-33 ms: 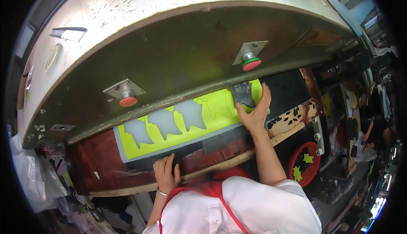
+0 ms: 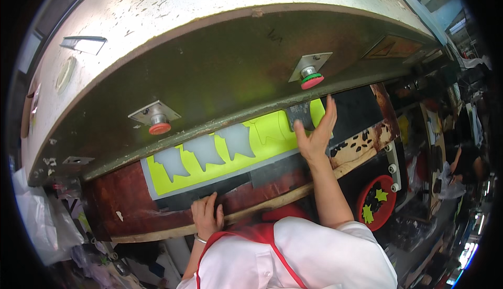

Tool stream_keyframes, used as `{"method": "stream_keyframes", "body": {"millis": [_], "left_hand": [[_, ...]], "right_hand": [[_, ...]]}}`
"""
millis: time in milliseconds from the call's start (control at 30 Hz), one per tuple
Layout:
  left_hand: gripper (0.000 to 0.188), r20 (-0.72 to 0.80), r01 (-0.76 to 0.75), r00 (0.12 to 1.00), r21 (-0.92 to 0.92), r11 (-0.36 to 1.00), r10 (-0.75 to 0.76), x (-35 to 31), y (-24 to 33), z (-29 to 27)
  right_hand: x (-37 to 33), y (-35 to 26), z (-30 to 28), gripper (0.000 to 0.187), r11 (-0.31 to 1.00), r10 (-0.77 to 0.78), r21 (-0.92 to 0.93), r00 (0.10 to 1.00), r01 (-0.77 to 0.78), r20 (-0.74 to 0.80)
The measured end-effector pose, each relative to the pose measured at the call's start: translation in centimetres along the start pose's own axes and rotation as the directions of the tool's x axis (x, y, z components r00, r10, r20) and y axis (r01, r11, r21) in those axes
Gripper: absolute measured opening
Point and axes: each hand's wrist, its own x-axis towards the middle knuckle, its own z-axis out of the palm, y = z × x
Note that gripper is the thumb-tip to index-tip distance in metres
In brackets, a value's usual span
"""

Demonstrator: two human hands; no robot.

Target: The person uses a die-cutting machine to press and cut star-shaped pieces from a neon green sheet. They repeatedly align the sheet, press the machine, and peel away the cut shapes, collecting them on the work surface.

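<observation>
A bright yellow-green sheet (image 2: 272, 141) lies on a grey backing sheet under the front of a press head. Several notched shapes are cut out of it at the left and middle, showing grey, and one shape (image 2: 266, 131) is only outlined. Near its right end sits a dark cutting die (image 2: 302, 115), its far side close to the press head's lower edge. My right hand (image 2: 317, 138) is beside the die, fingers apart, thumb over the die's near part; firm contact is unclear. My left hand (image 2: 206, 217) rests at the board's near edge, fingers loosely bent, holding nothing visible.
The large green press head (image 2: 225, 64) carries a red button (image 2: 160, 128) at left and a red-green button (image 2: 312, 81) at right. A red basin (image 2: 360, 205) at lower right holds yellow star-like pieces and dark ones. Black sheets (image 2: 352, 113) lie on the reddish board (image 2: 139, 205).
My right thumb has shifted from the die's near left edge to over its near part. The press head appears slightly lower. My left hand has barely moved.
</observation>
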Motion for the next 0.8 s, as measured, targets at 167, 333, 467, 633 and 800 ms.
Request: {"method": "stream_keyframes", "body": {"millis": [167,333,467,633,800], "left_hand": [[0.035,0.045,-0.061,0.997,0.009,0.998,0.060,1.8,-1.9,1.5],[0.029,0.010,-0.066,0.998,0.045,0.997,0.066,6.2,-3.5,1.4],[0.023,0.036,-0.082,0.996,0.038,0.996,0.081,7.5,-3.3,0.4],[0.018,0.014,-0.083,0.997,0.076,0.994,0.082,7.0,-3.4,0.9],[0.010,-0.057,-0.025,0.998,0.064,0.998,0.029,4.8,-3.4,2.5]], "right_hand": [[5.3,-4.5,5.3,0.107,0.999,-0.034,-0.002,0.987,0.034,-0.158],[5.3,-4.4,6.0,0.108,0.996,-0.059,-0.078,0.984,0.046,-0.168],[4.0,-3.7,4.4,0.104,1.000,0.002,-0.026,0.999,-0.004,-0.053],[-2.2,-2.2,1.1,0.081,0.989,0.139,0.055,0.989,-0.137,-0.040],[-10.0,0.0,0.7,0.013,0.987,0.043,0.142,0.968,-0.080,0.249]]}}
